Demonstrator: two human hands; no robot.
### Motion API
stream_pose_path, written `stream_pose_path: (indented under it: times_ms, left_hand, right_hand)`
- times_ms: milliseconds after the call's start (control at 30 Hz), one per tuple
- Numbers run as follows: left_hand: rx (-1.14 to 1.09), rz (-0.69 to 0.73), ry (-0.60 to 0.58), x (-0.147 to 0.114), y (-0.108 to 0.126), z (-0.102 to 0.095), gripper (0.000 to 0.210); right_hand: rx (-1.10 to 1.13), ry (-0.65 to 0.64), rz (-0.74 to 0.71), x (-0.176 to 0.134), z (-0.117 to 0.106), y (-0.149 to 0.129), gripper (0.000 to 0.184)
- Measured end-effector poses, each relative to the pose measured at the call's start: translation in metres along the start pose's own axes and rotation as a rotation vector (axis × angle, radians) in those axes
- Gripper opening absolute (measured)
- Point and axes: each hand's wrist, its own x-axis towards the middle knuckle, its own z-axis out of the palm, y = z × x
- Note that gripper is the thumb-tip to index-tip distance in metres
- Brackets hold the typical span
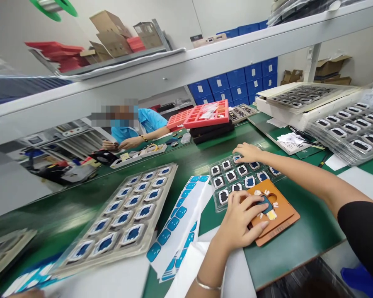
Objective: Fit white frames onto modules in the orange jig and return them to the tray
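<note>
From where I stand, a green bench (320,219) fills the room's middle, a white beam (161,78) crossing above and blue bins (236,85) stacked beyond; a co-worker in a blue shirt (151,120) sits opposite. A bare green strip runs between the orange block (284,211) and the bench's near edge. Sheets with glossy blue rounded stickers (164,236) crowd the left side. The block is flat and squarish, with a round recess and a dark smooth piece (265,203) on top; the left hand (240,217) spreads its fingers over it. The right hand (248,153) bends over the clear plastic tray (216,192) of white-rimmed parts; whether its fingers grip one, I can't tell.
</note>
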Motion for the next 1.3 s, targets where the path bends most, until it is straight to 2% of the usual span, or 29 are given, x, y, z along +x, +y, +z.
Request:
stream_pose_path:
  times_ms: [133, 267, 467, 600, 733, 867, 933, 1033, 1133, 1300]
  left_hand:
    - [-0.001, 0.025, 0.033, 0.000, 0.000, 0.001, 0.030]
    - [0.007, 0.031, 0.033, 0.001, 0.001, 0.001, 0.029]
    - [0.046, 0.031, -0.007, 0.001, 0.001, -0.001, 0.032]
    - [0.054, 0.026, -0.018, 0.001, 0.000, -0.001, 0.033]
    - [0.020, -0.004, 0.001, 0.000, 0.000, 0.000, 0.030]
    - [-0.004, -0.033, 0.003, 0.001, 0.001, -0.001, 0.028]
    - [0.000, -0.043, -0.012, 0.001, 0.001, -0.001, 0.029]
    - [0.002, -0.056, -0.026, 0.000, 0.001, -0.002, 0.030]
    - [0.006, -0.062, -0.042, 0.000, 0.001, -0.004, 0.031]
    - [-0.006, -0.049, -0.069, -0.001, 0.001, -0.006, 0.036]
  right_hand:
    - [0.039, -0.099, -0.148, -0.024, -0.001, -0.006, 0.027]
    - [0.094, -0.130, -0.221, -0.045, 0.002, -0.011, 0.031]
    - [0.303, -0.056, -0.182, -0.045, 0.011, -0.012, 0.031]
    - [0.522, 0.048, -0.139, -0.051, 0.006, -0.008, 0.032]
    - [0.728, 0.153, -0.133, -0.081, -0.007, -0.005, 0.044]
    - [0.879, 0.229, -0.117, -0.122, -0.011, -0.006, 0.045]
    - [0.937, 0.233, -0.106, -0.139, -0.012, -0.009, 0.044]
    - [1.007, 0.168, -0.121, -0.155, -0.018, -0.014, 0.041]
    - [0.982, 0.100, -0.165, -0.165, -0.030, -0.022, 0.035]
    - [0.685, 0.076, -0.273, -0.175, -0.042, -0.034, 0.027]
